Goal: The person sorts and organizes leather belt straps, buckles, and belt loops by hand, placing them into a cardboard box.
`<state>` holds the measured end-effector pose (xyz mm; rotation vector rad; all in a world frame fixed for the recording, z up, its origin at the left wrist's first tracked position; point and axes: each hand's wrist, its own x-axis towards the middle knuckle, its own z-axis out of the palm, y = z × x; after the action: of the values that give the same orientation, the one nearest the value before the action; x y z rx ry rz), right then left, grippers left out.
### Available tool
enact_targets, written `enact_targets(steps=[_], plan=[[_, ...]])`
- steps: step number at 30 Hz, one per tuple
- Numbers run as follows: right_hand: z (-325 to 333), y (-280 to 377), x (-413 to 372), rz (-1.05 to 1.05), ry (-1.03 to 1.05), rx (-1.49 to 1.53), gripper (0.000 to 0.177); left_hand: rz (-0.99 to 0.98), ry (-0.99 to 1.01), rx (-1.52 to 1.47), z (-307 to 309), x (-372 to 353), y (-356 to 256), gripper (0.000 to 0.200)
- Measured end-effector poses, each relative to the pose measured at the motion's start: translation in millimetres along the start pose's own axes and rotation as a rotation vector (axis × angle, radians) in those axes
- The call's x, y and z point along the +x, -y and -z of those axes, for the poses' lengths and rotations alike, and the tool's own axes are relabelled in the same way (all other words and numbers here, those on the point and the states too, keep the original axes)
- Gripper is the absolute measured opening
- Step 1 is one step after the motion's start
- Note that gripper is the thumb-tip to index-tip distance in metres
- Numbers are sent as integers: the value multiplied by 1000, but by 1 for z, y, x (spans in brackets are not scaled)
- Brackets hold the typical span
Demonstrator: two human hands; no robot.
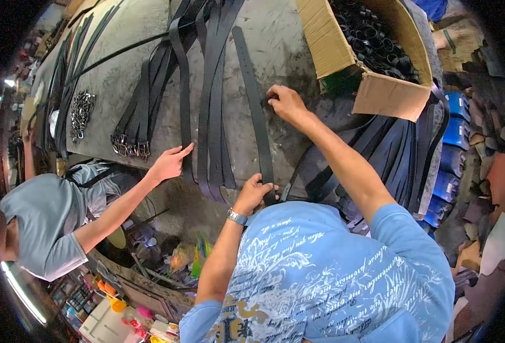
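Observation:
A single black strap with small holes near its far end (pixel 252 97) lies lengthwise on the grey table (pixel 292 63). My left hand (pixel 253 193), with a watch on the wrist, is closed on the strap's near end at the table edge. My right hand (pixel 287 106) hovers or rests over the table just right of the strap, fingers curled together; something small and dark shows at the fingertips, too small to name. To the left of the strap lies a bundle of wide black straps (pixel 211 108).
An open cardboard box (pixel 394 97) of black loops stands at the right. Straps with buckles (pixel 131 146) and a pile of metal clips (pixel 81 117) lie at the left. A co-worker's hand (pixel 173 162) reaches in beside the bundle. More straps (pixel 387 154) hang at the right.

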<state>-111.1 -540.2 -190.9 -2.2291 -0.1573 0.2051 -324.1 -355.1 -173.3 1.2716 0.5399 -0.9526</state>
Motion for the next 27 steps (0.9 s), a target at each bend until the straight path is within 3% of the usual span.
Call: enact_targets(steps=[2,7,8,10,11,13,15,17,19,20,22,27], plan=[[5,18,-12,-20,10,42,21,-10,7,-4,0,0,0,16],[37,59,-39,241,-98,109,17,-115,58,60,9,13,14,20],[51,74,-44,302,-142,168,15,-72,52,-13,2,8,8,17],[96,117,-61,376,-188,266,15,-16,31,114,-8,-8,-14,12],[121,141,-69,383,-193,308,16,-70,-5,79,-3,1,1,9],[160,166,-77,478,-350,252,21,-21,2,71,-9,-10,-13,9],[199,174,-82,439,-476,223,22,-37,15,42,-5,-5,-4,11],[221,151,-56,613,-735,56,26,-27,50,-7,-5,0,0,12],[232,148,-48,467,-1046,-237,39,3,62,-97,-7,-4,-1,13],[236,144,-56,470,-991,-180,41,-26,29,-103,-15,-14,-12,12],[230,134,-68,421,-801,-38,42,-266,81,-56,-10,-7,-10,12],[112,91,-121,13,-142,253,53,-517,64,-53,-36,-42,-35,20]])
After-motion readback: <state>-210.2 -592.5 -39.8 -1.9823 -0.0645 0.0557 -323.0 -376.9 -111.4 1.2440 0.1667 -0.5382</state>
